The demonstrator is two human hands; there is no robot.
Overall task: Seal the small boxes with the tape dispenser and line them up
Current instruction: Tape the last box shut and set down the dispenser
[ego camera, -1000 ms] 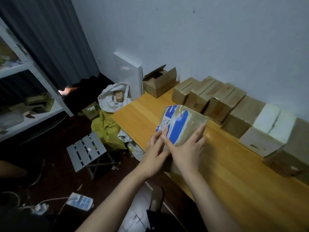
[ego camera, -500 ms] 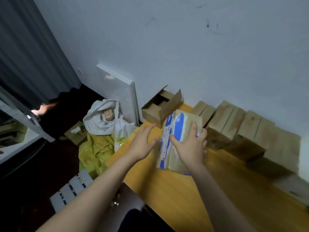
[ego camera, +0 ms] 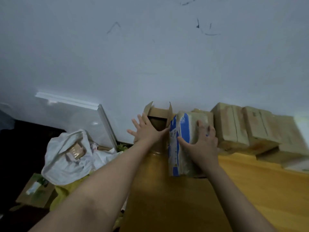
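left hand [ego camera: 147,130] splayed, right hand [ego camera: 201,144] flat

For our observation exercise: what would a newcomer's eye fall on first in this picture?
The blue-printed box stands out, right hand laid on it, at the back of the table. Beside it the left hand spreads before an open cardboard box; brown boxes line the wall rightward.
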